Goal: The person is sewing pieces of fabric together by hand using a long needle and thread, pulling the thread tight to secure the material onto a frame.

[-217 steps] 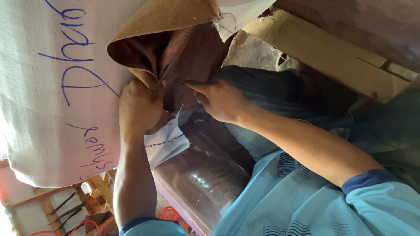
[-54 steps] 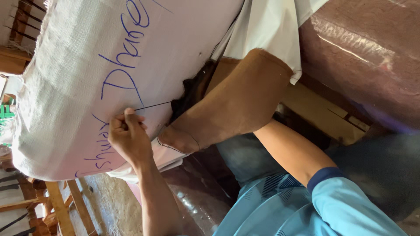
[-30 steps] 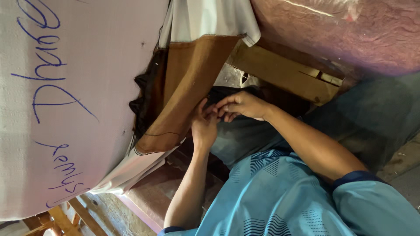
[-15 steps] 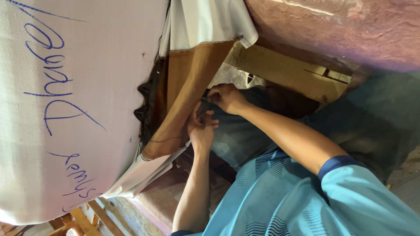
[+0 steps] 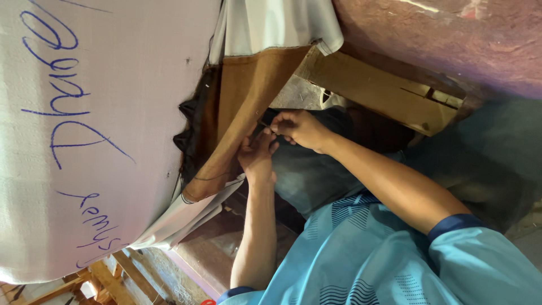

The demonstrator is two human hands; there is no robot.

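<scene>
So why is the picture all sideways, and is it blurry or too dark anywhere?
Head view: turned on its side; mostly sharp. The white sack is brightly lit, almost washed out. Both hands, left hand and right hand, sit in softer shade by the brown cloth.

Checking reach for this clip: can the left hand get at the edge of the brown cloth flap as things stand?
Probably yes. The left hand already sits against the lower edge of the brown cloth flap, with nothing between them; the right hand works just beside it, not blocking.
</scene>
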